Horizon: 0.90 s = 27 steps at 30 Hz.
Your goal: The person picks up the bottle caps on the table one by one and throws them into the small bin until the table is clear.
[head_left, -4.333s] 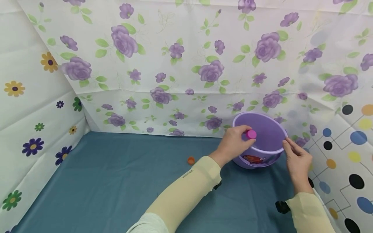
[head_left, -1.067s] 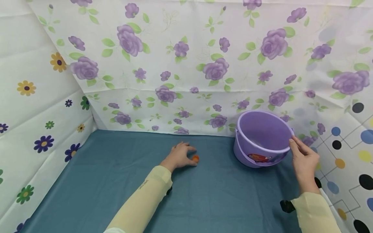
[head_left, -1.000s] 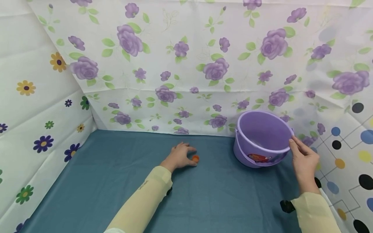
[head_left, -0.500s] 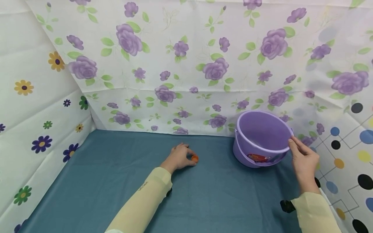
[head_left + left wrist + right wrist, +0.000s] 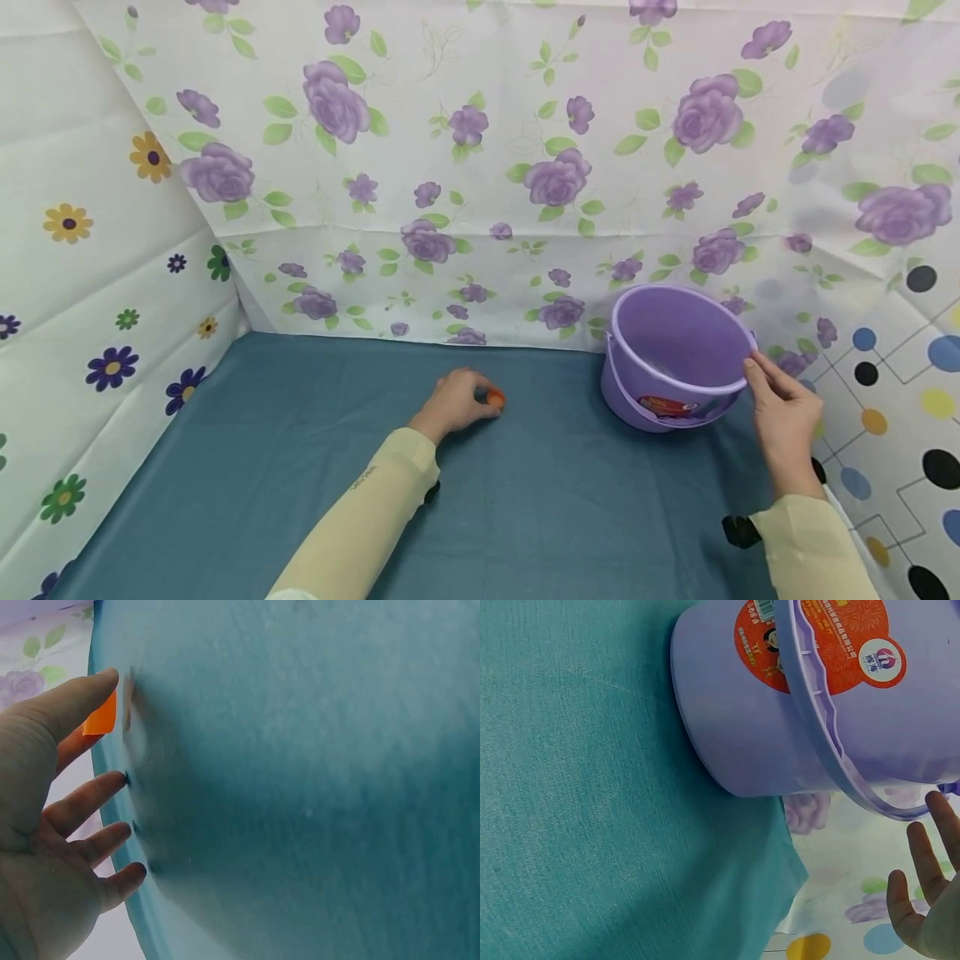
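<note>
An orange bottle cap (image 5: 496, 399) is pinched between the thumb and index finger of my left hand (image 5: 452, 405), left of centre over the blue-green cloth. In the left wrist view the cap (image 5: 101, 716) shows from the side, tilted at the cloth's surface; whether it touches the cloth, I cannot tell. The other fingers of that hand (image 5: 64, 832) are spread. A purple bucket (image 5: 637, 400) stands upright at the right, its handle hanging down in front. My right hand (image 5: 783, 417) pinches the bucket's right rim between thumb and fingers. The bucket's floor is mostly hidden.
Blue-green cloth (image 5: 315, 417) covers the table. Behind it hangs a white sheet with purple roses (image 5: 555, 179). A flower-printed sheet (image 5: 67, 300) borders the left side, and a sheet with coloured dots (image 5: 870, 492) borders the right, close to my right hand.
Over four seconds ago my left hand held a pink cap over the bucket. It then reached the orange cap, closed thumb and finger on it and tilted it. The right hand stays on the rim.
</note>
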Available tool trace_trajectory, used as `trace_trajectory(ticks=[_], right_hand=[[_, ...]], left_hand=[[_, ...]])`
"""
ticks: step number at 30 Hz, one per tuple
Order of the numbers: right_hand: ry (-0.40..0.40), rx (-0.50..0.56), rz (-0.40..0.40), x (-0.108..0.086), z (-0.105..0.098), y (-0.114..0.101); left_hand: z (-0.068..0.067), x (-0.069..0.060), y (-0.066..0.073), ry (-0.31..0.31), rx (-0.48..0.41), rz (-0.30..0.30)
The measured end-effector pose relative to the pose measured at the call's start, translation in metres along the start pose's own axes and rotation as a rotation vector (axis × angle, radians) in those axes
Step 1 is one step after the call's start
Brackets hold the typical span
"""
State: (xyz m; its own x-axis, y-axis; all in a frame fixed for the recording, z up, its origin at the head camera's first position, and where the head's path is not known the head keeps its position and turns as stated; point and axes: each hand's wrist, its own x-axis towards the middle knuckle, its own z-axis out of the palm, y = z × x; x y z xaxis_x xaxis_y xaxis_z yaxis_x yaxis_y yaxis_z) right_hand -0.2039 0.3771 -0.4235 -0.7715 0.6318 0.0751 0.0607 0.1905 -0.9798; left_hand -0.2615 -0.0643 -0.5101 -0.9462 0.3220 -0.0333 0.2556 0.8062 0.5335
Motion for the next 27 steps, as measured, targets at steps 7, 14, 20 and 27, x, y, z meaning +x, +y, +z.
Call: trace_trajectory(ticks=[7,14,20,27], right_hand=[[0.003,-0.008,0.002,-0.002,-0.001,-0.002],[0.006,-0.021,-0.019,-0.003,-0.002,-0.004],[0.008,-0.049,-0.017,0.005,-0.002,0.007],[0.005,-0.059,-0.014,0.005,-0.002,0.008]], left_hand=[[-0.008,-0.001,-0.004,0.041,-0.093,-0.04],[-0.017,0.001,-0.004,0.094,-0.188,-0.05],[-0.019,0.002,-0.005,0.143,-0.167,-0.045],[-0.021,0.001,-0.006,0.191,-0.165,-0.061]])
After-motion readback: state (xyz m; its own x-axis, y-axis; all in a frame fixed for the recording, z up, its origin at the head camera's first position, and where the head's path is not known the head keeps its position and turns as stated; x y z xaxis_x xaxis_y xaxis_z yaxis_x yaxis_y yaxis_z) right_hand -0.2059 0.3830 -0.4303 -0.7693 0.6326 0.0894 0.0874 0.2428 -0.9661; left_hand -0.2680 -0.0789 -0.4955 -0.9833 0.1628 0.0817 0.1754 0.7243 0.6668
